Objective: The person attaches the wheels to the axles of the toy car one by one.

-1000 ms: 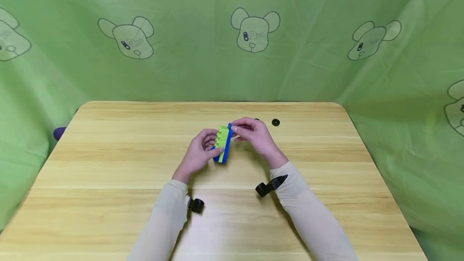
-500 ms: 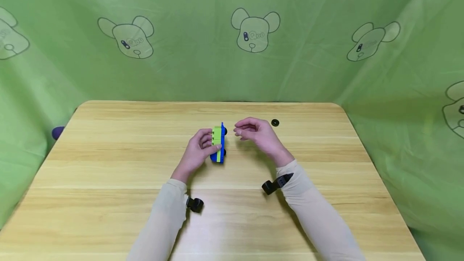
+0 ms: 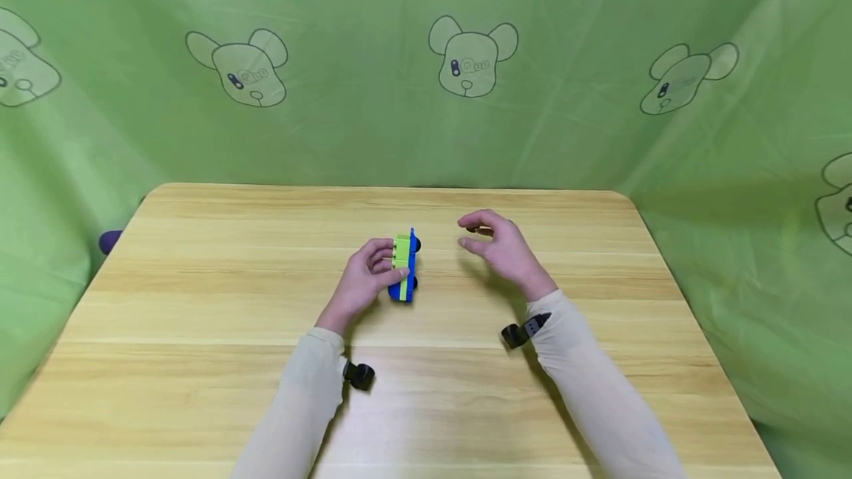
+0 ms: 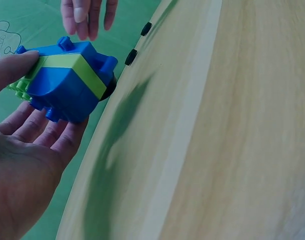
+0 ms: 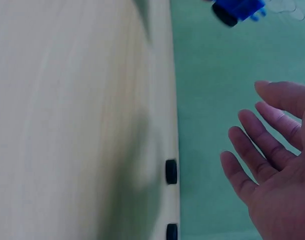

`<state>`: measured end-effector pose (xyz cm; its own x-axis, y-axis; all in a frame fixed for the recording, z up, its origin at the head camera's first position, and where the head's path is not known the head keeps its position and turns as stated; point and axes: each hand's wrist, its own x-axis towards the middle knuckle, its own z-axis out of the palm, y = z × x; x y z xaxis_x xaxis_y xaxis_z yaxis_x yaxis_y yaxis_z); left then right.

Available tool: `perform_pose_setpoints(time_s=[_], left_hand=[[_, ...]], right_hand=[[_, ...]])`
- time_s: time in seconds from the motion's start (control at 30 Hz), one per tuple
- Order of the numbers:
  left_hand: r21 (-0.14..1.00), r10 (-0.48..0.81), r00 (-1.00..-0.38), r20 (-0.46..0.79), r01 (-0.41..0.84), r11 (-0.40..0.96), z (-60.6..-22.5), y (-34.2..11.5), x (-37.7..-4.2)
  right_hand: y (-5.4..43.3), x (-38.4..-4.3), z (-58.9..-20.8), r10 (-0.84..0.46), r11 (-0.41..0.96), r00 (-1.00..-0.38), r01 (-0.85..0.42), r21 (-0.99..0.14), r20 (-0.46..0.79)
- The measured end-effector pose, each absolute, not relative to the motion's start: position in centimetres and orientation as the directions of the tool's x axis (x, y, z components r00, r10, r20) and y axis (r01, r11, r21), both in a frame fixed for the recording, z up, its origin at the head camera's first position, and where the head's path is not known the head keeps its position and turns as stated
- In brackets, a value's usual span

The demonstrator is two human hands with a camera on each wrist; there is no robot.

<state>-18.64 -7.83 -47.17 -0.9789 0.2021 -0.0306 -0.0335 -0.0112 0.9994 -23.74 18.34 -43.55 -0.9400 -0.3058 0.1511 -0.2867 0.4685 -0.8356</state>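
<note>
My left hand holds a toy car built of lime green and blue blocks, thumb on one side and fingers on the other. The car is turned on its side, its studs toward the palm and its black wheels facing right. In the left wrist view the blue end of the car shows with a green strip across it. My right hand is held over the table to the right, fingers spread and holding nothing. Two loose black wheels lie on the table near it; in the head view the hand partly hides them.
The wooden table reaches back to a green curtain printed with mouse-like heads. Green cloth also hangs at both sides. A purple object shows past the table's left edge.
My right hand has let go of the car's far end and moved right, its fingers spreading. The car has turned so its wheels show on the right; my left hand keeps hold of it.
</note>
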Motion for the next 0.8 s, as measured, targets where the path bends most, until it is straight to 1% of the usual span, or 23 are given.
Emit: perform_pose_setpoints(time_s=[0.13, 0.37, 0.63, 0.8], left_hand=[[0.999, 0.211, -0.977, -0.030, -0.035, -0.022, -47.4, -7.8, -18.6], [0.999, 0.208, -0.977, -0.042, -0.044, -0.007, -47.3, -7.7, -18.6], [0.999, 0.209, -0.977, -0.052, -0.053, 0.000, -47.3, -7.5, -18.7], [0.999, 0.204, -0.978, -0.042, -0.043, 0.003, -47.2, -7.4, -18.7]], right_hand=[[19.1, -24.4, -44.2, -0.305, 0.504, -0.944, -0.273, -0.820, 0.126], [19.6, -25.5, -44.8, -0.285, 0.614, -0.957, -0.219, -0.759, 0.046], [19.6, -27.2, -45.2, -0.264, 0.677, -0.964, -0.179, -0.714, -0.009], [19.4, -27.9, -45.5, -0.264, 0.716, -0.964, -0.179, -0.675, -0.025]])
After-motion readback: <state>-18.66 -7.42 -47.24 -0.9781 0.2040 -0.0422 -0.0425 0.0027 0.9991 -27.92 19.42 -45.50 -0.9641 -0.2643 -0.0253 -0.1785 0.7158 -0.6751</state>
